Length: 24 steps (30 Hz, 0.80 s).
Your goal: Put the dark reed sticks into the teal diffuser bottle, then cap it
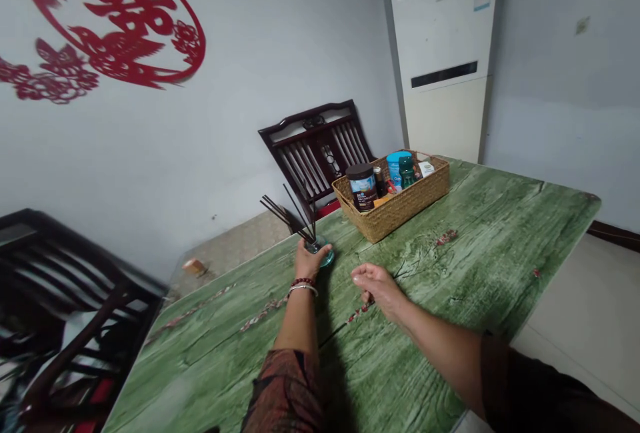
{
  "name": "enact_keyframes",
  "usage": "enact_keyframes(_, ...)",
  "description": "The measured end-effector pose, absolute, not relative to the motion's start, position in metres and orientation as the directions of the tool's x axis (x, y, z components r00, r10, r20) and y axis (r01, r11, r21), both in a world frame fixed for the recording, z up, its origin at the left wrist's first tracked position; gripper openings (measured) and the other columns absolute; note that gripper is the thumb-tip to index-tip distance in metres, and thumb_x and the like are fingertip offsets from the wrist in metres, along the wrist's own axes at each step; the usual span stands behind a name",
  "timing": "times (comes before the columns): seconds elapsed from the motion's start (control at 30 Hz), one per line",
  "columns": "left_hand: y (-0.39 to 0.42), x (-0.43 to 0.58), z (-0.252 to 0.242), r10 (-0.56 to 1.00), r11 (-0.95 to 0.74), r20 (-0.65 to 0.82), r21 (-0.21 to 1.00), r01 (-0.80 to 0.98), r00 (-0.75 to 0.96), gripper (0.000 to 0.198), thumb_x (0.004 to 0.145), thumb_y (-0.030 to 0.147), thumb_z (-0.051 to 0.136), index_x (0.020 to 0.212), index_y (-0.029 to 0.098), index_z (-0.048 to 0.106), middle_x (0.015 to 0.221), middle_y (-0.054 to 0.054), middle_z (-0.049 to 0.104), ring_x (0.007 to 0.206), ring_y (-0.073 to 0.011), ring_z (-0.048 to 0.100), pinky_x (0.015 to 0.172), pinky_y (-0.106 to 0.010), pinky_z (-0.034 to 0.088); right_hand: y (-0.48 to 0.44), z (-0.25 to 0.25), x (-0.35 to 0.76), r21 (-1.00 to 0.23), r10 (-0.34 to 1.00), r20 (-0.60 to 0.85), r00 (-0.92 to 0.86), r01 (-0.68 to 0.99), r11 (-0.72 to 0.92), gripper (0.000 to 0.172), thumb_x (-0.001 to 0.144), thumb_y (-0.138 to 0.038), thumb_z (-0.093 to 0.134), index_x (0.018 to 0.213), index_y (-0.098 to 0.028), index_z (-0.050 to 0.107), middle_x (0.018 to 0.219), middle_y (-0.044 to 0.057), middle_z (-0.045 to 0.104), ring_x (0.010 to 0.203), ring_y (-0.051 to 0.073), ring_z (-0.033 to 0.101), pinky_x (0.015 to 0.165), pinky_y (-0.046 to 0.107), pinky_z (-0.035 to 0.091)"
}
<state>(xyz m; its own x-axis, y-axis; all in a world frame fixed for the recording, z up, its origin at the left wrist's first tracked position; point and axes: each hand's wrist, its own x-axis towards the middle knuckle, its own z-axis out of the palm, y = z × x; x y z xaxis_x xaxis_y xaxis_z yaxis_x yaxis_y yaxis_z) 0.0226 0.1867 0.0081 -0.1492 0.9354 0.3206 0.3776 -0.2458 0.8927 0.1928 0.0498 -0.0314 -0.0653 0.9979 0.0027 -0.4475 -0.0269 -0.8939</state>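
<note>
Table point(500, 239), long, straight-edged, its top green with wood-grain streaking and printed sprigs of small red blossom. Basket point(410, 214), woven, tan, oblong with flared sides, set near the far edge; contents include a dark-lidded cylindrical jar point(363, 186) with a picture label, a blue canister point(395, 161) and a green bottle point(407, 176). Chair point(320, 134), dark, glossy, slatted back with a carved central panel, beyond the table. Wall ornament point(117, 59), red openwork cut-out, round frame with characters and a bird. Left hand point(309, 259), beaded dark red bracelet point(303, 280) and pale smooth bangle point(309, 287) at the wrist, thumb and fingers closed round the glass of a reed diffuser point(327, 258). Right hand point(380, 289), over the table just beside it, half open, fingers loosely bent, hold of nothing visible. Reed diffuser: low, rounded vessel of clear teal glass, partly covered by the hand; thin, straight, dark sticks fanning up and mostly leftward from its neck; located at the table's far side, left of the basket and apart from it; whether its base touches the tabletop cannot be told
</note>
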Motion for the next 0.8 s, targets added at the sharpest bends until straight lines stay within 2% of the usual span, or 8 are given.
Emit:
enact_keyframes(0.07,0.18,0.022,0.009,0.943,-0.226,0.303,0.886,0.406,-0.136,0.059,0.05,0.035,0.087,0.099,0.018,0.059,0.089,-0.005,0.066,0.092,-0.0267,0.065,0.091,-0.045,0.048,0.051,-0.03,0.195,-0.94,0.999,0.049,-0.006,-0.338,0.044,0.037,0.069,-0.046,0.073,0.092,-0.019,0.061,0.059,-0.009,0.046,0.047,0.006,0.037,0.047,0.021,0.03)
enact_keyframes(0.17,0.156,0.019,0.011,0.954,-0.225,0.288,0.872,0.434,-0.085,0.059,0.05,0.039,0.087,0.098,0.018,0.06,0.086,-0.004,0.066,0.085,-0.0252,0.065,0.084,-0.042,0.05,0.05,-0.025,0.2,-0.975,0.987,0.149,0.058,-0.157,0.156,0.037,0.07,-0.036,0.073,0.1,-0.02,0.061,0.067,-0.006,0.054,0.062,0.011,0.05,0.061,0.024,0.041)
enact_keyframes(0.27,0.116,0.016,0.011,0.96,-0.24,0.278,0.861,0.449,-0.021,0.062,0.049,0.041,0.087,0.1,0.018,0.061,0.087,-0.004,0.068,0.083,-0.0244,0.064,0.081,-0.04,0.05,0.043,-0.016,0.203,-0.974,0.972,0.229,0.054,0.014,0.228,0.05,0.068,-0.033,0.077,0.113,-0.022,0.059,0.092,0.001,0.065,0.088,0.017,0.061,0.08,0.031,0.047)
enact_keyframes(0.37,0.069,0.015,0.012,0.961,-0.26,0.276,0.851,0.457,0.032,0.059,0.051,0.037,0.087,0.101,0.018,0.064,0.092,-0.005,0.07,0.088,-0.0251,0.064,0.083,-0.038,0.05,0.03,-0.001,0.203,-0.936,0.945,0.327,-0.025,0.133,0.327,0.069,0.065,-0.035,0.081,0.127,-0.022,0.053,0.119,0.008,0.064,0.114,0.023,0.059,0.096,0.038,0.044)
enact_keyframes(0.43,0.039,0.016,0.013,0.958,-0.282,0.277,0.845,0.454,0.079,0.057,0.053,0.034,0.086,0.103,0.018,0.065,0.096,-0.006,0.07,0.092,-0.0263,0.065,0.085,-0.038,0.05,0.022,0.009,0.199,-0.906,0.924,0.366,-0.11,0.185,0.381,0.079,0.062,-0.035,0.084,0.132,-0.021,0.05,0.128,0.01,0.061,0.121,0.025,0.055,0.104,0.041,0.04)
enact_keyframes(0.53,0.001,0.021,0.013,0.947,-0.32,0.273,0.844,0.43,0.169,0.062,0.058,0.031,0.086,0.114,0.018,0.063,0.103,-0.008,0.071,0.1,-0.0292,0.065,0.089,-0.04,0.05,0.012,0.022,0.189,-0.88,0.911,0.348,-0.221,0.257,0.398,0.082,0.058,-0.036,0.086,0.13,-0.02,0.052,0.128,0.01,0.061,0.12,0.026,0.056,0.104,0.041,0.041)
enact_keyframes(0.63,-0.023,0.029,0.012,0.937,-0.344,0.287,0.848,0.404,0.198,0.065,0.061,0.028,0.085,0.121,0.019,0.06,0.111,-0.008,0.07,0.107,-0.0307,0.063,0.095,-0.043,0.048,0.006,0.027,0.178,-0.888,0.914,0.283,-0.292,0.281,0.365,0.075,0.056,-0.036,0.087,0.123,-0.02,0.057,0.115,0.006,0.066,0.106,0.024,0.062,0.093,0.036,0.047)
enact_keyframes(0.8,-0.039,0.048,0.006,0.938,-0.346,0.303,0.855,0.386,0.169,0.065,0.064,0.027,0.082,0.125,0.018,0.059,0.12,-0.012,0.068,0.116,-0.0346,0.06,0.103,-0.049,0.044,-0.002,0.024,0.17,-0.873,0.898,0.296,-0.326,0.289,0.393,0.031,0.074,-0.035,0.076,0.099,-0.02,0.066,0.09,0.0,0.068,0.085,0.018,0.065,0.077,0.027,0.048)
